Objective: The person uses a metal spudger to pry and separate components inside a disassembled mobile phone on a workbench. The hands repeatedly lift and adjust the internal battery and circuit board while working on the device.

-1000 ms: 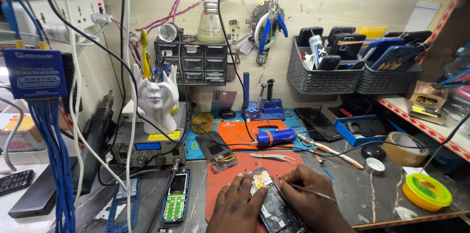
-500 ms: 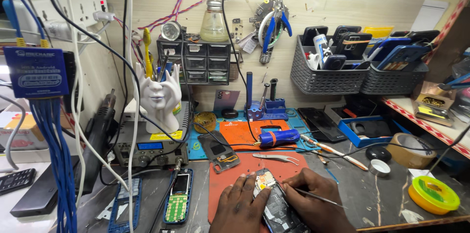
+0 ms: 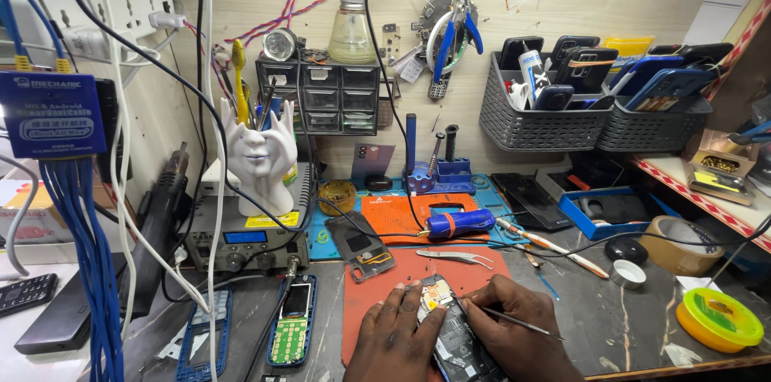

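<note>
Head view down over workbench

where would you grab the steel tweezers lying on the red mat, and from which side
Take the steel tweezers at the broad joined end on the left, coming from above. They lie flat on the red mat, and the thin tips taper rightward. That end is clear of the left hand and right hand.

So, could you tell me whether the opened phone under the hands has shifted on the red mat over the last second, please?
No. The opened phone lies at the same spot on the red mat, below the tweezers; only the camera moved.
</note>
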